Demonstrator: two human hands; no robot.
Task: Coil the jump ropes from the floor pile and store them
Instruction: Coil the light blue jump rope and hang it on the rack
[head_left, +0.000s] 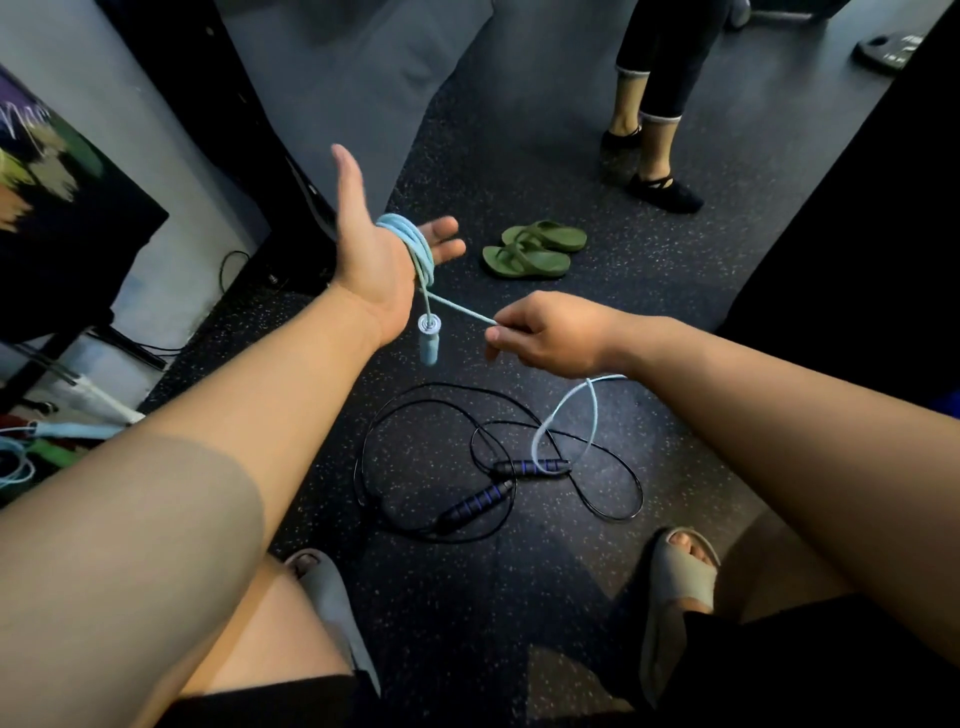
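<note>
A light blue jump rope is wound in several turns around my left hand, which is held up with thumb and fingers spread. One blue handle dangles below that palm. My right hand pinches the taut strand running from the coil. The slack tail loops down from under my right hand to the floor. A black jump rope with blue-striped handles lies tangled on the floor between my feet.
A pair of green flip-flops lies on the speckled dark floor beyond my hands. Another person's legs stand at the upper right. More light blue rope sits at the left edge. A dark panel leans left.
</note>
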